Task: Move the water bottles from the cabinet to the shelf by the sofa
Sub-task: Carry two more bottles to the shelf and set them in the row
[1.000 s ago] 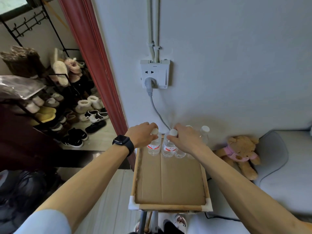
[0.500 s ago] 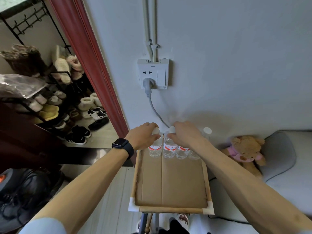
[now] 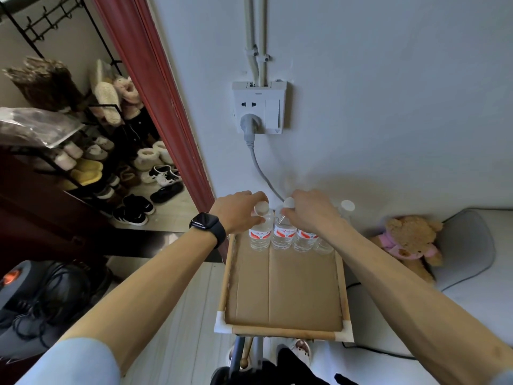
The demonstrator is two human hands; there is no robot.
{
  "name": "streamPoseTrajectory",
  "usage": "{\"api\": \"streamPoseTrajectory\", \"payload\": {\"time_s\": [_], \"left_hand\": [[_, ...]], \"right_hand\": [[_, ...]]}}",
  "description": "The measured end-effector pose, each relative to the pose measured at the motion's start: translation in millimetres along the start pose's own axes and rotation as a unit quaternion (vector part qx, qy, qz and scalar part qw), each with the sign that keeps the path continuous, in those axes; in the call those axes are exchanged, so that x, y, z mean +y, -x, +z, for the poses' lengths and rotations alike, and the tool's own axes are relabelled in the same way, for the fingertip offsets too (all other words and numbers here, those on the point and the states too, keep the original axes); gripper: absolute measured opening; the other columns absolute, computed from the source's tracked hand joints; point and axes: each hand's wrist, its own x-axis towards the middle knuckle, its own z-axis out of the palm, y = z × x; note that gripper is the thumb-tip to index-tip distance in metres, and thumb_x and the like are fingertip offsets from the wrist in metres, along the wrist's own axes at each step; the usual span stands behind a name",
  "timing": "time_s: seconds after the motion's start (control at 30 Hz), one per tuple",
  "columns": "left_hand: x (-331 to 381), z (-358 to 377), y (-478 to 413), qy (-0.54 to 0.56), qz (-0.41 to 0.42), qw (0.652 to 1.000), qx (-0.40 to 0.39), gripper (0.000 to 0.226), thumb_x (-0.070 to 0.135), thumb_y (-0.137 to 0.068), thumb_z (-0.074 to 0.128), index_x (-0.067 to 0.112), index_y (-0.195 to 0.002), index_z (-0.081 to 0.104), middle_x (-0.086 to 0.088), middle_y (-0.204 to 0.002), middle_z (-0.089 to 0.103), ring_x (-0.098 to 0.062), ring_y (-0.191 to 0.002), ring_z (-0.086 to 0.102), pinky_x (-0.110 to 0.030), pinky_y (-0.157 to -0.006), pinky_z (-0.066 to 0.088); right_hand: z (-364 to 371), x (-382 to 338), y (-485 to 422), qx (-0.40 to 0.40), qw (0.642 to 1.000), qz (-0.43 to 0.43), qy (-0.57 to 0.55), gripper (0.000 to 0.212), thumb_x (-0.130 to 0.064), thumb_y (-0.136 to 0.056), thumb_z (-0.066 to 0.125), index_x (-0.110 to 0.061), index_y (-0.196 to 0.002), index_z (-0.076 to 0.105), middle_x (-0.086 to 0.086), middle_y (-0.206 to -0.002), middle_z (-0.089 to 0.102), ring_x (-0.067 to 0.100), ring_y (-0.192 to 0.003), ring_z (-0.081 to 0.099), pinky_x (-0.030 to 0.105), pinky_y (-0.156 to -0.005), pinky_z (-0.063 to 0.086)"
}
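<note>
Bottles stand in a tight row along the back edge of the shelf [image 3: 283,290], close under the wall, their red-and-white labels facing out. The leftmost bottle [image 3: 260,232] is gripped near its neck by the left hand [image 3: 241,211], whose fingers [image 3: 256,197] curl over the white cap. The second bottle [image 3: 283,233] is held the same way by the right hand [image 3: 311,212], closed around its cap and shoulder. Two more bottles [image 3: 313,240] sit to the right, partly hidden under the right wrist, and one further white cap [image 3: 347,206] shows behind the hand. Holding them from the top probably lets the person set each one upright and nudge it against its neighbour, which keeps the front of the cardboard-lined shelf free. Whether both bases already rest fully on the cardboard cannot be told for certain, though they appear to.

Just above the row a grey cable [image 3: 262,173] drops from the wall socket [image 3: 259,107] and passes behind the caps, close enough to be snagged by a hand that lifts away carelessly. To the right a teddy bear [image 3: 408,240] leans on the sofa [image 3: 472,273], well apart from the bottles. To the left, past the red door frame [image 3: 155,87], a shoe rack [image 3: 91,151] stands clear of the work.
</note>
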Motion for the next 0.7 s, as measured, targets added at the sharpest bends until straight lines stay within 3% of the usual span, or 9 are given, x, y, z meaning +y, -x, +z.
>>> {"api": "streamPoseTrajectory", "payload": {"time_s": [0.23,0.7], "left_hand": [[0.5,-1.1,-0.4,-0.004,-0.003,1.0,0.013,0.033,0.045,-0.092,0.058,0.033,-0.122,0.051,0.006,-0.109,0.06,-0.021,-0.093,0.06,-0.03,-0.067,0.041],[4.9,-1.7,2.0,-0.009,-0.014,1.0,0.02,0.037,0.046,-0.09,0.061,0.033,-0.124,0.053,0.006,-0.109,0.061,-0.02,-0.094,0.061,-0.03,-0.068,0.043]], "right_hand": [[3.3,-1.1,4.7,0.007,1.0,-0.01,0.0,0.038,-0.04,-0.097,0.052,-0.005,-0.109,0.059,0.019,-0.108,0.067,0.037,-0.102,0.059,0.036,-0.074,0.037],[3.3,1.9,2.9,-0.004,1.0,-0.022,-0.012,0.035,-0.04,-0.098,0.05,-0.008,-0.109,0.057,0.016,-0.11,0.065,0.036,-0.102,0.057,0.035,-0.072,0.034]]}}
